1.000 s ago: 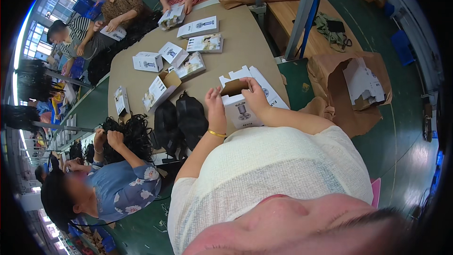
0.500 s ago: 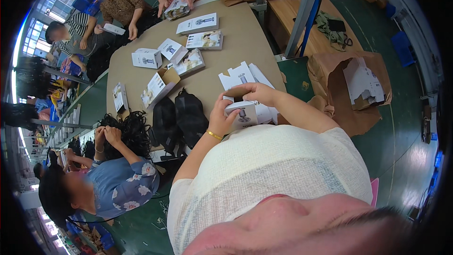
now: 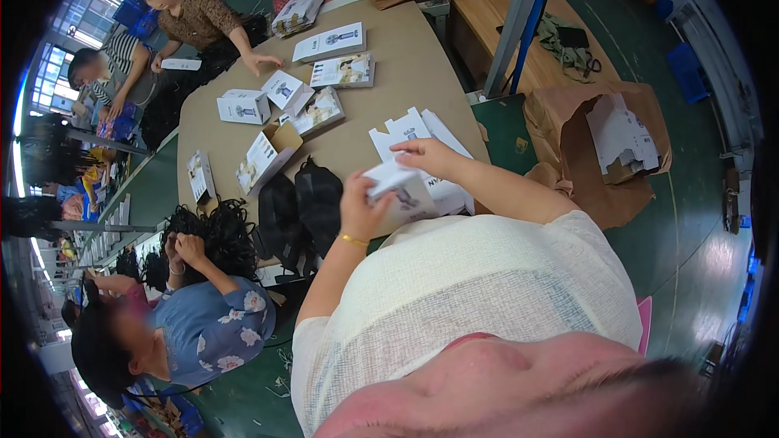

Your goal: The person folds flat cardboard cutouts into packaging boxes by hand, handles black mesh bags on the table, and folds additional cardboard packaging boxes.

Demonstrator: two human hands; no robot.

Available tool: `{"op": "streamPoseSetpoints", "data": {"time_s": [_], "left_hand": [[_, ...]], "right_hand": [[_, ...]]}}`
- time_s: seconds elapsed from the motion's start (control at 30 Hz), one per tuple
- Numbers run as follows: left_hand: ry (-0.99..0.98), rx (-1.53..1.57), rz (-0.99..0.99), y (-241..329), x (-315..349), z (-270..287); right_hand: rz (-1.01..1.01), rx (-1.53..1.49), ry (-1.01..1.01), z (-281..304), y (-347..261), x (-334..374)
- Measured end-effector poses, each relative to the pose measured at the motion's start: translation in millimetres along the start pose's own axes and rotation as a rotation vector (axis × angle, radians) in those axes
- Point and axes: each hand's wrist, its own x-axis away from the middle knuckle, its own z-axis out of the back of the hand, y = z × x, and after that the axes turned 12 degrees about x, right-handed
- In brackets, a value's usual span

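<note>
A small white printed box (image 3: 404,197) with a picture of a grey device on its side is held in front of my body. My left hand (image 3: 361,209), with a gold bracelet at the wrist, wraps round its left end. At the box's far edge, the fingers of my right hand (image 3: 430,159) are bent against its top end. That end looks closed over, though it is slightly blurred. Just beyond the box lie several flattened white cartons (image 3: 445,136), partly hidden by my right hand and forearm.
On the brown table (image 3: 406,49) stand several white boxes, including an open one (image 3: 272,156). Two black pouches (image 3: 319,199) lie left of my hands, near dark hair bundles (image 3: 213,235). Co-workers sit left and far. A paper sack (image 3: 560,134) of cartons stands right.
The box's open end now looks closed over, and the box has tilted and shifted left with my left hand. A far co-worker's hand now reaches out over the table.
</note>
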Motion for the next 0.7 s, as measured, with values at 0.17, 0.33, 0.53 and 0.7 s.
{"op": "streamPoseSetpoints", "data": {"time_s": [0.17,0.33,0.53,0.7], "left_hand": [[0.759,0.457,0.201,-31,-23,51],[0.363,0.115,0.479,-115,-26,23],[0.156,0.476,0.654,-182,-3,-53],[0.306,0.192,0.74,-83,-44,-36]], "right_hand": [[-0.042,-0.121,0.408,32,55,-50],[-0.184,0.105,0.435,36,99,-94],[-0.19,0.411,0.372,8,80,-100],[0.081,0.067,0.413,5,79,-77]]}}
